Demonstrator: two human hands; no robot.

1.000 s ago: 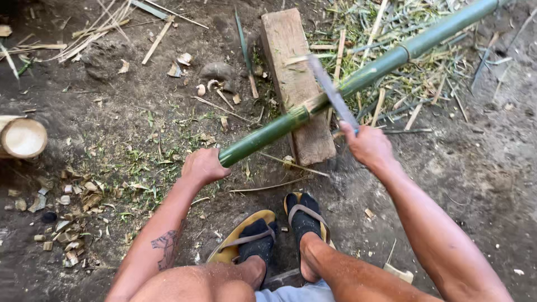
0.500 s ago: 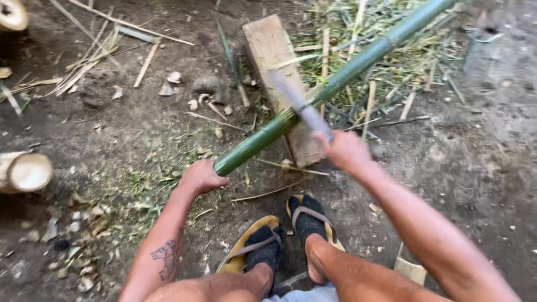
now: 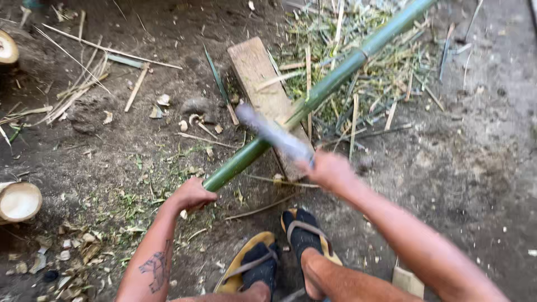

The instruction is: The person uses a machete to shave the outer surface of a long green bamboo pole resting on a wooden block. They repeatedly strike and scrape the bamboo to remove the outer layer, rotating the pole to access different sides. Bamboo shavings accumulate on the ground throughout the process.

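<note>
bamboo pole (image 3: pixel 330 84) | left hand (image 3: pixel 193 194) grips end | right hand (image 3: pixel 330 170) grips blade (image 3: pixel 273 134)

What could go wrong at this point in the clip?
1. The blade in the right hand is blurred mid-swing, and the left hand grips the bamboo pole at its near end; a glancing cut could slide down toward those fingers.
2. The feet in open sandals sit just below the cutting spot, so a miss might reach them.
3. The pole only rests across the wooden block and may roll.
</note>
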